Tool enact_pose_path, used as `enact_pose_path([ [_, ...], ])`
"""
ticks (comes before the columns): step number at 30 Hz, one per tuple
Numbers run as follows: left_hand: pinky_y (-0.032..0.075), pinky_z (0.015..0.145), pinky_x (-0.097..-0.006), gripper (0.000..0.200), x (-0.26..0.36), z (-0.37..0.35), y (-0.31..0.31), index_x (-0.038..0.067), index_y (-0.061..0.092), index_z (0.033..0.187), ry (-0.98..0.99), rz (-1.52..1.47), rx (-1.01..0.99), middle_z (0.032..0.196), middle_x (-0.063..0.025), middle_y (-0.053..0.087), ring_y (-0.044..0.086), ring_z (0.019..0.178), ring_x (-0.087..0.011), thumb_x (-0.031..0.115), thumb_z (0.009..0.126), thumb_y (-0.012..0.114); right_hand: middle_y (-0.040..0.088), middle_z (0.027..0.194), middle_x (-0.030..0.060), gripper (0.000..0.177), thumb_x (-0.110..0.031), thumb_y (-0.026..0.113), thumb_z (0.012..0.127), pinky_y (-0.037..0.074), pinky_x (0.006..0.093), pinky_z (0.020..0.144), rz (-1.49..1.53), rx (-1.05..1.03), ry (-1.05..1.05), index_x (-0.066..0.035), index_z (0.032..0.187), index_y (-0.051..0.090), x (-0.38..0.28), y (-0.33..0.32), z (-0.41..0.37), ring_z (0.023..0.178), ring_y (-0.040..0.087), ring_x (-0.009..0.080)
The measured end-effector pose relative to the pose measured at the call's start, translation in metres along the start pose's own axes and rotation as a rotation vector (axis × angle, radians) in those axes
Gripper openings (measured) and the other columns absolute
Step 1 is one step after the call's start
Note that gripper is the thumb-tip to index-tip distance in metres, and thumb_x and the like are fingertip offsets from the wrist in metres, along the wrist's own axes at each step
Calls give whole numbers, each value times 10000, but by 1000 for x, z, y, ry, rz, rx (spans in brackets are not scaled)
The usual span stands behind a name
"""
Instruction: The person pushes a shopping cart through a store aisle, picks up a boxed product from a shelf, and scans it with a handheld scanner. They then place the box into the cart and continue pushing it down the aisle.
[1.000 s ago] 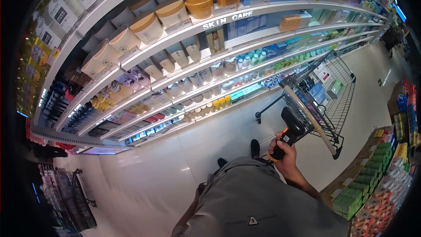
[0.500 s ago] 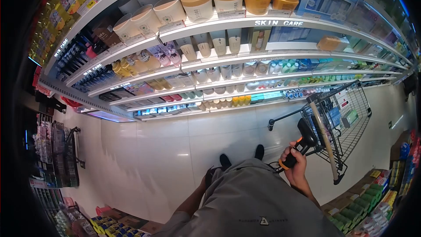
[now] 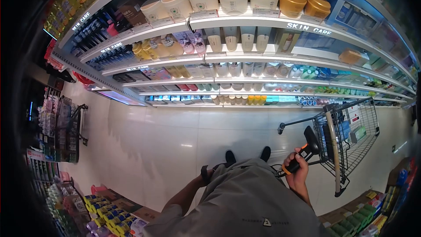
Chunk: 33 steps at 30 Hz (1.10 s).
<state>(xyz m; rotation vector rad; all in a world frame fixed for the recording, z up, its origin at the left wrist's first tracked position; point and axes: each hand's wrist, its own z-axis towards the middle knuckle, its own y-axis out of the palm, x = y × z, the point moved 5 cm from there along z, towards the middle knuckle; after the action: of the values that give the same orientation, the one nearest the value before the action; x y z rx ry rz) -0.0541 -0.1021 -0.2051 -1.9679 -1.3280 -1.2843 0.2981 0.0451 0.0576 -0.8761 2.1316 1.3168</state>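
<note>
My right hand (image 3: 297, 165) is wrapped round the handle of a black and orange handheld scanner (image 3: 309, 144), with a dark cable hanging beside it. The scanner's head points up, just left of the shopping cart's handle (image 3: 332, 138). My left hand (image 3: 212, 172) hangs low at my side against the grey shirt (image 3: 250, 193), with a dark band at the wrist. Its fingers are hidden by the shirt. Past my feet stands a long lit shelf unit (image 3: 245, 19) with tubs, tubes and bottles of skin care.
The shopping cart (image 3: 357, 123) holds boxes and stands on the right. Another loaded cart (image 3: 61, 127) is at the far left. Stacked goods (image 3: 109, 213) line the lower left, with green packs (image 3: 351, 221) at the lower right. The shelf bounds the floor ahead.
The shelves, carts and floor have shifted right in view, the upper shelves upward too. My left forearm sits farther out from the shirt. The scanner remains in my right hand.
</note>
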Motion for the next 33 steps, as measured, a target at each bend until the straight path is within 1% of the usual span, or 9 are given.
enact_pose_path([
  [2,469,925,-332,381,58,-8,4,0,604,1194,189,-51,31,1139,-110,643,582,1056,-174,100,833,668,538,825,46,286,-158,572,895,441,308,685,9,-4,7,-94,1169,521,5,-1,0,761,522,169],
  [4,469,931,-338,388,-43,-5,-9,10,598,1216,83,-71,7,1164,-104,637,578,1061,-176,129,854,670,537,827,45,287,-156,570,896,441,309,687,7,-6,5,-91,1171,519,8,-2,-1,763,522,169],
  [9,477,926,-354,373,-30,-16,-10,15,598,1223,-307,-526,99,1181,-106,625,572,1066,-173,175,891,657,540,840,49,280,-144,558,905,443,311,699,14,-12,-2,-83,1176,519,10,5,-2,776,524,170],
  [15,494,883,-354,338,-39,0,-13,10,617,1182,-144,-292,26,1124,-100,640,586,1020,-167,198,903,648,541,845,71,248,-122,546,909,450,319,689,62,11,18,-75,1151,535,14,-1,0,757,529,182],
  [22,513,833,-355,310,-50,35,-20,5,638,1135,14,-266,83,1057,-93,657,602,966,-159,225,916,638,549,844,65,277,-121,565,898,451,328,697,46,30,21,-81,1170,528,7,-2,0,755,528,191],
  [26,524,668,-340,264,-12,37,-28,3,669,994,-174,-122,293,881,-64,669,616,791,-139,249,899,657,574,819,79,264,-124,571,900,459,334,681,10,73,0,-70,1155,526,5,-5,1,714,543,195],
  [27,494,557,-334,269,-4,36,-29,8,664,883,-235,-204,414,767,-39,654,592,669,-131,277,892,664,575,814,79,259,-125,572,903,460,335,678,-9,74,-10,-69,1151,524,5,-8,1,711,547,195],
  [30,489,553,-330,247,-86,41,-49,11,659,859,-362,-289,532,754,-57,655,600,651,-148,255,894,648,578,783,77,239,-154,546,940,458,333,658,-24,87,-23,-48,1151,517,6,-10,1,687,554,192],
  [33,491,555,-330,243,-80,44,-51,10,658,860,-370,-220,557,753,-59,655,603,652,-151,250,894,644,579,767,61,295,-221,498,991,453,329,647,24,71,-7,-15,1203,496,9,-14,2,668,549,183],
])
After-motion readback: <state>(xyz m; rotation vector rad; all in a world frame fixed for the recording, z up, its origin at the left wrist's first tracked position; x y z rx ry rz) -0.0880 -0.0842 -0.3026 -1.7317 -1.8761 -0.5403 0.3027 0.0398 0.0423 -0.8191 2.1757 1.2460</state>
